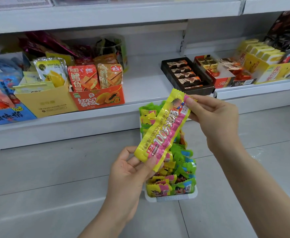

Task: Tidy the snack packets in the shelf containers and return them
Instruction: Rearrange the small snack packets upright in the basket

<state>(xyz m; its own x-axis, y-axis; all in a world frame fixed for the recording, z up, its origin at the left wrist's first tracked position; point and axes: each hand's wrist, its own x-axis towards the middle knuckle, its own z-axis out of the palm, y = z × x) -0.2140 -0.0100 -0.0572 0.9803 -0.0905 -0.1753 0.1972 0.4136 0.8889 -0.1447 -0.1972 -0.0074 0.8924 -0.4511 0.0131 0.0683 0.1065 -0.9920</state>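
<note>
A pale grey tiled floor (46, 177) with thin dark grout lines runs under a white metal shelf unit (140, 79). Its lower shelf board juts forward with a plain white front edge; a white back panel rises behind, under the white upper shelf board (106, 16). Soft, even light falls on everything.

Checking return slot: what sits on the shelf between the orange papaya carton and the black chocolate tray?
Head view: bare white shelf between orange papaya carton and black chocolate tray.
</note>
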